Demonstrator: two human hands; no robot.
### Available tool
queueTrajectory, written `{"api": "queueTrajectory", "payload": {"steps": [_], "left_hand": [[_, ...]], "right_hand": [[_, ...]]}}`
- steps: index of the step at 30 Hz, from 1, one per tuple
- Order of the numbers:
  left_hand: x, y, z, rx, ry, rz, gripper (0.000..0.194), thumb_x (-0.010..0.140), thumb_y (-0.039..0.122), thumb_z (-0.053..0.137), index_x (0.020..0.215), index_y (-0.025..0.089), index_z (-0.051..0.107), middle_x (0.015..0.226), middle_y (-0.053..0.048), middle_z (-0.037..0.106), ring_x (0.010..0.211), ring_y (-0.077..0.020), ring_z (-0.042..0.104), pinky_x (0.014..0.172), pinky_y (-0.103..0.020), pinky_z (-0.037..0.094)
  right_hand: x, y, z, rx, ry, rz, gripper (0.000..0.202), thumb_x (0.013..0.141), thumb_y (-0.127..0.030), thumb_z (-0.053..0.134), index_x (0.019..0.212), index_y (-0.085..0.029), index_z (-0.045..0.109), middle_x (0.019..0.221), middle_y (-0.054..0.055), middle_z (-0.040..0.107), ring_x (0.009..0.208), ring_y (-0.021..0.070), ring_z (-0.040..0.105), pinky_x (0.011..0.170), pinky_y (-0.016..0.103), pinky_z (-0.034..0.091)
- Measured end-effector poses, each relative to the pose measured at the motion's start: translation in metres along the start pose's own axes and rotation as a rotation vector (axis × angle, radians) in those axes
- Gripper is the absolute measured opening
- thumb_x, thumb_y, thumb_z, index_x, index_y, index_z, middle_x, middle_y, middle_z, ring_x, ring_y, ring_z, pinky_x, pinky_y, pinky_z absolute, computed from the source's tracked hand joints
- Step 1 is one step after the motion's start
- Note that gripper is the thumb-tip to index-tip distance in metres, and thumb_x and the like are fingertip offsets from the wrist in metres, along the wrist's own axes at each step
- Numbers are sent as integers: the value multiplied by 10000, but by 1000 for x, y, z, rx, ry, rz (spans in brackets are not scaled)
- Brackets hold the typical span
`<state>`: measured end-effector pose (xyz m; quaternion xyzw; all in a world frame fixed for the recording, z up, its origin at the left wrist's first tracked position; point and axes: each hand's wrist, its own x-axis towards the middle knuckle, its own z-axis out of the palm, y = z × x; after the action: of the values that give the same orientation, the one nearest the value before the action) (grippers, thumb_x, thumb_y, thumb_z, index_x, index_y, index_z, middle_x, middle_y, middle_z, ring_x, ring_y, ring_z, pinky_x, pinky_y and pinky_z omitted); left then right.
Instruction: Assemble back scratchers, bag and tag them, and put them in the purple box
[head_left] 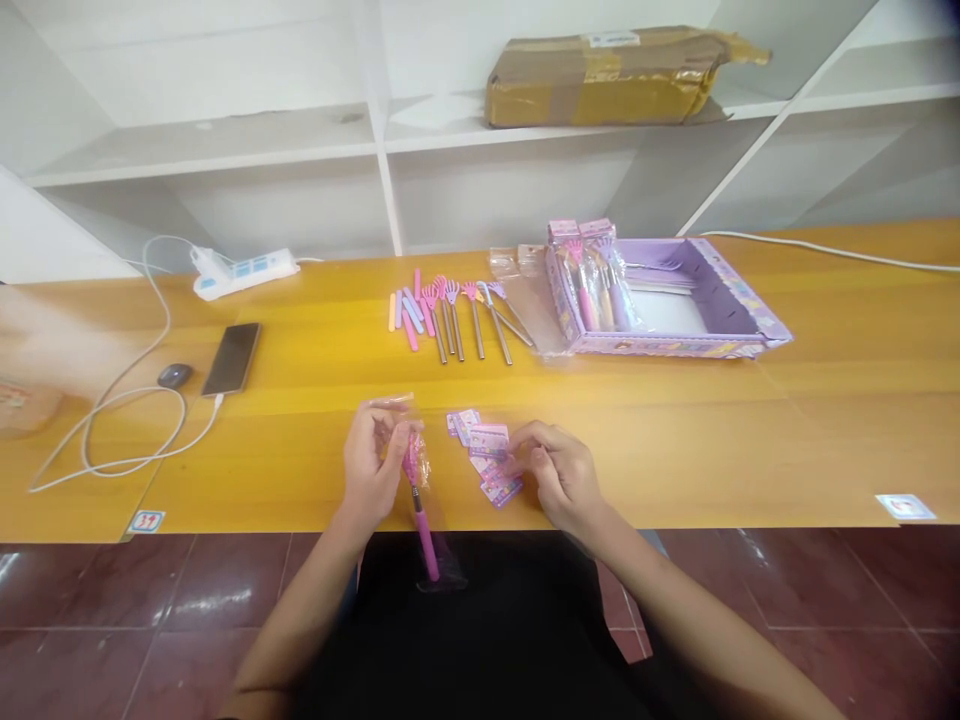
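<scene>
1. While the left hand [373,465] pinches the top of a clear bag [450,578], a pink scratcher [426,545] sits inside it, its handle extending past the front edge of the table [300,400].
2. The right hand [566,480] rests bent fingertips at a loose spread of printed cards [489,438]; whether it grips one cannot be told, and the print is too small to read.
3. Beyond them, unbagged scratchers [470,290] with metal shafts lie beside coloured sleeves [399,310].
4. Farther right, an open purple box [675,346] bears illegible lettering; packaged scratchers [586,300] in clear wrappers with printed tops lean at its left end, with flat clear wrapping [538,318] just beside it.
5. Near the table's front edge, the left sticker [146,521] appears to read "39"; the right sticker [906,507] is unreadable.
6. Above, a shelf [435,120] carries a taped carton [555,90] with an unreadable white label [613,40].
</scene>
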<state>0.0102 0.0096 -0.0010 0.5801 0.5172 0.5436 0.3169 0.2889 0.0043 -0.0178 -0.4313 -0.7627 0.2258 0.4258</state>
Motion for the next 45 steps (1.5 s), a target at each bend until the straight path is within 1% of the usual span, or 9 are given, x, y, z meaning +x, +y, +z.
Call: {"api": "queueTrajectory", "payload": {"steps": [5, 9, 13, 21, 25, 29, 36, 40, 45], "left_hand": [[-1, -1, 0, 40, 13, 124, 132, 1011, 304, 667, 1100, 218, 619, 1249, -100, 590, 973, -191, 724, 899, -387, 634], [0, -5, 2, 40, 56, 82, 274, 932, 207, 727, 1080, 231, 497, 1311, -90, 507, 981, -164, 711, 904, -378, 633], [1, -9, 4, 42, 37, 7, 423, 881, 202, 778, 1088, 245, 412, 1292, -88, 507, 980, -155, 698, 887, -361, 616], [-2, -10, 5, 57, -57, -66, 480, 891, 235, 785, 1253, 230, 469, 1260, -101, 620, 1024, -186, 694, 919, -374, 597], [-2, -10, 7, 19, -77, -10, 583, 901, 221, 784, 1342, 243, 404, 1278, -120, 625, 1141, -226, 697, 940, -388, 602], [-3, -10, 9, -66, -141, 80, 724, 900, 181, 781, 1417, 282, 285, 1333, -142, 609, 1266, -259, 670, 976, -416, 612], [-9, -12, 8, -136, -240, 160, 738, 926, 197, 771, 1473, 318, 292, 1416, -126, 549, 1212, -235, 692, 1049, -465, 614], [-9, -10, 6, -126, -262, 174, 725, 929, 199, 775, 1504, 310, 347, 1552, -164, 457, 1248, -246, 671, 1078, -484, 602], [-4, 0, 0, 18, -331, 228, 610, 937, 158, 708, 1488, 300, 487, 1649, -167, 367, 1499, -339, 496, 1145, -521, 544]], "right_hand": [[4, 1, -2, -24, -28, -36, 370, 1000, -223, 379, 1019, -222, 749, 1058, 102, 713, 847, 240, 651, 786, 408, 508], [9, 1, 8, -236, -59, 39, 218, 1005, -244, 535, 1142, -210, 701, 1093, 114, 660, 923, 254, 659, 812, 396, 545], [9, 7, 18, -343, -135, 41, 315, 1018, -388, 656, 1264, -190, 663, 1133, 125, 617, 823, 221, 634, 734, 375, 557], [13, 2, 7, -42, -32, 123, 132, 1054, -324, 647, 970, -223, 635, 894, 31, 592, 688, 164, 571, 625, 312, 513], [22, -19, 3, -52, 24, -125, 63, 1075, -223, 597, 1042, -228, 651, 956, 58, 664, 836, 184, 669, 746, 312, 567], [42, -34, 10, -299, -134, -488, 192, 1091, -163, 526, 1165, -215, 695, 1107, 106, 738, 996, 214, 705, 854, 337, 571], [89, -26, 16, -410, -51, -662, 148, 1074, -174, 563, 1081, -163, 710, 1326, 197, 721, 1251, 319, 675, 989, 494, 607], [97, -22, 20, -179, 15, -555, 119, 1057, -163, 604, 1130, -205, 689, 1199, 134, 774, 1168, 264, 732, 1002, 461, 632], [98, -20, 34, 130, 132, -152, 82, 1046, -289, 673, 1105, -240, 702, 1015, 55, 806, 914, 208, 783, 836, 366, 657]]}}
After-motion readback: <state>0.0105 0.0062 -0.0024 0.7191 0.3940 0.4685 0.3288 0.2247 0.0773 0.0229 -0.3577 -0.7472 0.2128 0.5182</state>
